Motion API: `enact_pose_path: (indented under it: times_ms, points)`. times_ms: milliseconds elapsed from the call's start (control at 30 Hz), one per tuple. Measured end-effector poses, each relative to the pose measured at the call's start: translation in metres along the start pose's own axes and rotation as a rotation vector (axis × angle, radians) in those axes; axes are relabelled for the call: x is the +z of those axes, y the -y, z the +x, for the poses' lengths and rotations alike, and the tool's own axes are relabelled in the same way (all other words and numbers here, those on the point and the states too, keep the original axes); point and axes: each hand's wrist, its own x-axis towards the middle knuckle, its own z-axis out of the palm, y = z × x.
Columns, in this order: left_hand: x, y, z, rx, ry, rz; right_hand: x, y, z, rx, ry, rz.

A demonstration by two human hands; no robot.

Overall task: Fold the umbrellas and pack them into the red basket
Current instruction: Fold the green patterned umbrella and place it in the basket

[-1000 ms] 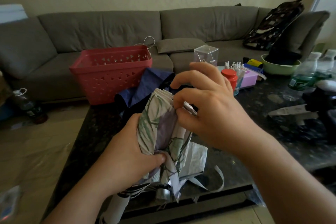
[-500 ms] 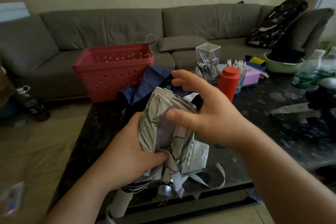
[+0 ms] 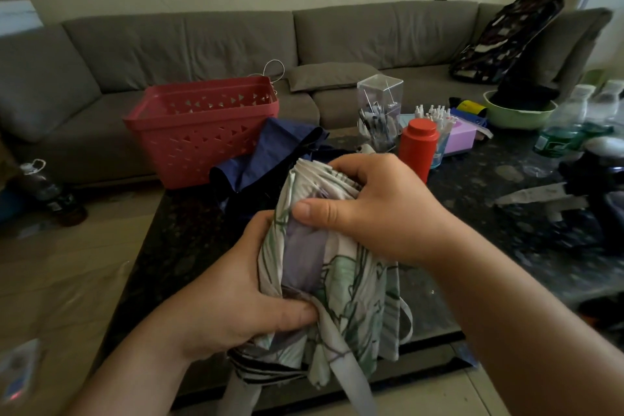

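A collapsed umbrella with white, green and lilac leaf print [image 3: 332, 277] stands upright between my hands over the near edge of the dark table. My left hand [image 3: 236, 294] grips its lower part, thumb pressed into the cloth. My right hand [image 3: 374, 209] wraps round its upper end, fingers curled over the pleated top and thumb on the front. Its closing strap hangs loose below. A dark blue umbrella [image 3: 270, 159] lies unfolded on the table behind. The red basket [image 3: 202, 125] with triangle holes stands at the table's far left corner, nothing visible inside.
On the dark stone table [image 3: 169, 246] stand a red bottle [image 3: 418, 149], a clear pen holder [image 3: 380, 111], a lilac box [image 3: 461, 138], a green bowl [image 3: 516, 111] and water bottles [image 3: 560, 125]. A grey sofa [image 3: 202, 40] runs behind. A bottle [image 3: 50, 192] stands on the floor at left.
My right hand has come down from pinching a fold at the umbrella's top, opened briefly, and now clasps the upper end. My left hand keeps its hold.
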Motion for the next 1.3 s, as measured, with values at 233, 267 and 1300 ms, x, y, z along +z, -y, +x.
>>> enact_pose_path:
  times_ms: [233,267,1300]
  points:
    - [0.023,0.008,0.010,0.076,-0.205,0.271,0.004,0.017,-0.002,0.137,-0.158,-0.247]
    - [0.025,0.009,0.011,0.082,-0.222,0.296,0.006,0.017,-0.002,0.134,-0.163,-0.258]
    - [-0.026,0.037,0.016,0.108,-0.511,0.268,-0.031,0.015,-0.019,-0.509,0.026,-0.224]
